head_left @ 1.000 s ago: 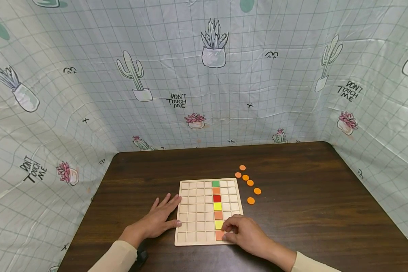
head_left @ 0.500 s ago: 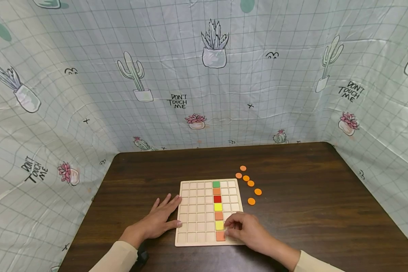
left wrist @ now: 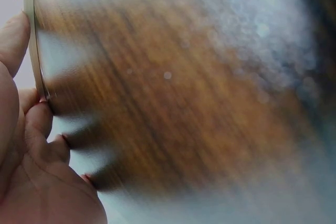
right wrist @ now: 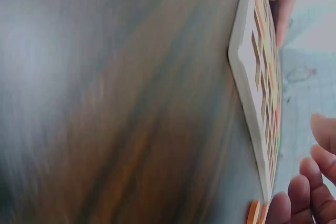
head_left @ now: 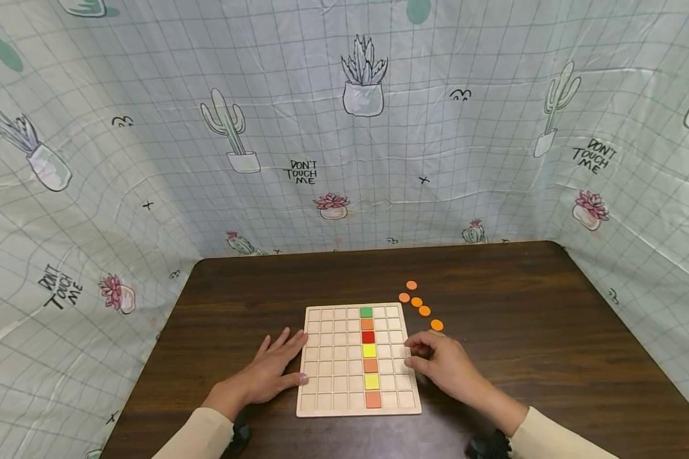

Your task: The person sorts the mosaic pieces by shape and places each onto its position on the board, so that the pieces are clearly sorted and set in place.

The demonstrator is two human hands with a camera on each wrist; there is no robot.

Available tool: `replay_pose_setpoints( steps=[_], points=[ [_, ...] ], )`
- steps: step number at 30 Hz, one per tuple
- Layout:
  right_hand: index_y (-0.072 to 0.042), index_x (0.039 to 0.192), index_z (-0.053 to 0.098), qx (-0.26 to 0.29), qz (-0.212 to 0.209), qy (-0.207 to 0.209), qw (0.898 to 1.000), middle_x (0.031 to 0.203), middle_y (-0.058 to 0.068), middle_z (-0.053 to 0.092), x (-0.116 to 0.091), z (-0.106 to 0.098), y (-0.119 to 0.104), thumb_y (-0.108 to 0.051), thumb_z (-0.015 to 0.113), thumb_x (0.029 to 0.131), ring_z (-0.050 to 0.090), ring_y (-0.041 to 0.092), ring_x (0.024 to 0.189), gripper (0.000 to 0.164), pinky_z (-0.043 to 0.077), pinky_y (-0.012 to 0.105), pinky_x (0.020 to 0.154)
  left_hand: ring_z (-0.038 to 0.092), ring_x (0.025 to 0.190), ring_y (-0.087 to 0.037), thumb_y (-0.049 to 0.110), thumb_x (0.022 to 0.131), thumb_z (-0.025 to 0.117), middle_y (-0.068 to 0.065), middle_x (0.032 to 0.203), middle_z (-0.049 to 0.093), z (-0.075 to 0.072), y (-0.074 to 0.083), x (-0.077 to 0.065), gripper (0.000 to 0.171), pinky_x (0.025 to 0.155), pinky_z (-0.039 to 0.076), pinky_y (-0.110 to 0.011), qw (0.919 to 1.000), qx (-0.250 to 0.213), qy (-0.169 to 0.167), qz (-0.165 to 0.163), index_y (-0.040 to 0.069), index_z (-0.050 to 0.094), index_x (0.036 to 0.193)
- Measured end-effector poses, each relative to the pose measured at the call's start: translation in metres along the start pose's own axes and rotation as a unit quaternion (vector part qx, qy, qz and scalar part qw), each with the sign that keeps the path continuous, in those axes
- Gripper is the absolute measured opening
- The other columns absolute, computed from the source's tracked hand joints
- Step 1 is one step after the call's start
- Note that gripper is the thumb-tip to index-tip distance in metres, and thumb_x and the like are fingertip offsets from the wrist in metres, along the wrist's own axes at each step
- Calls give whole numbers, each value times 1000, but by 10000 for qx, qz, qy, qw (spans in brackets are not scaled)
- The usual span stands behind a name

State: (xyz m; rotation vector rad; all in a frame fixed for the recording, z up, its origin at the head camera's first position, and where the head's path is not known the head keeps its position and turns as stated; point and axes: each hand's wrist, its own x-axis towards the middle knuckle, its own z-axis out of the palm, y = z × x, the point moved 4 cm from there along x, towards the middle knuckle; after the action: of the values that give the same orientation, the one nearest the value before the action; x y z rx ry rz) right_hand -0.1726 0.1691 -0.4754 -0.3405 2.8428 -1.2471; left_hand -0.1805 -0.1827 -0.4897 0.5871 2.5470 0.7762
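Note:
A square wooden grid board (head_left: 330, 366) lies on the table. One of its columns holds coloured square tiles: green (head_left: 366, 312), red (head_left: 368, 336), yellow (head_left: 369, 350) and orange (head_left: 374, 400) among them. My left hand (head_left: 264, 373) is spread flat, its fingertips and thumb touching the board's left edge. In the left wrist view those fingers (left wrist: 39, 124) meet the board's rim. Just off the board's right edge hovers my right hand (head_left: 444, 364), fingers loosely bent. The right wrist view shows its thumb (right wrist: 323, 129) apart from the fingers, nothing between them.
Several orange discs, one of them (head_left: 437, 325) close beyond the right hand, lie scattered right of the board's far corner. A dark wooden table (head_left: 252, 287) carries everything. A cactus-print cloth (head_left: 379, 153) hangs around its back and sides.
My right hand has moved from the board's lower tiles out to the right and away from me, now covering the nearest disc's spot. My left hand has stayed in place.

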Motion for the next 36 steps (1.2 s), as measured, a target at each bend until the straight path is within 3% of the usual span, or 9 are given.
replay_pose_setpoints(
  steps=[6, 11, 16, 22, 36],
  points=[
    [-11, 114, 77, -493, 74, 310, 9983, 103, 0, 71, 8, -13, 15, -15, 87, 88, 61, 22, 102, 28, 54, 40, 84, 4, 165, -38, 43, 104, 67, -10, 177, 20, 1, 0, 0, 85, 129, -8, -66, 10000, 15, 9, -3, 10, 24, 169],
    [-9, 117, 77, -602, 446, 295, 9968, 112, 4, 72, 10, -16, 28, -16, 88, 88, 63, 28, 106, 32, 55, 52, 92, 3, 165, -38, 43, 104, 66, -10, 177, 19, 2, -1, 0, 85, 129, -9, -66, 10000, 34, -1, 20, 11, 23, 170],
    [-8, 116, 77, -613, 667, 99, 9958, 111, 5, 69, 11, -14, 35, -17, 89, 87, 63, 26, 101, 33, 55, 49, 90, 3, 165, -38, 44, 104, 65, -10, 177, 19, 2, -1, 1, 85, 128, -8, -67, 10000, 44, 4, 48, 11, 23, 170],
    [-9, 114, 76, -672, 653, 86, 9956, 109, 6, 67, 15, -13, 39, -16, 89, 86, 61, 24, 98, 32, 52, 43, 86, 3, 165, -39, 43, 104, 66, -11, 176, 20, 0, 0, 0, 85, 128, -8, -67, 10000, -2, 15, 44, 10, 23, 170],
    [-7, 110, 77, -721, 684, -32, 9950, 105, 4, 68, 19, -12, 41, -17, 88, 88, 61, 21, 92, 26, 53, 41, 82, 4, 165, -38, 43, 104, 66, -10, 176, 20, 0, 0, 0, 85, 129, -8, -66, 10000, 46, 38, -4, 11, 23, 170]
  ],
)
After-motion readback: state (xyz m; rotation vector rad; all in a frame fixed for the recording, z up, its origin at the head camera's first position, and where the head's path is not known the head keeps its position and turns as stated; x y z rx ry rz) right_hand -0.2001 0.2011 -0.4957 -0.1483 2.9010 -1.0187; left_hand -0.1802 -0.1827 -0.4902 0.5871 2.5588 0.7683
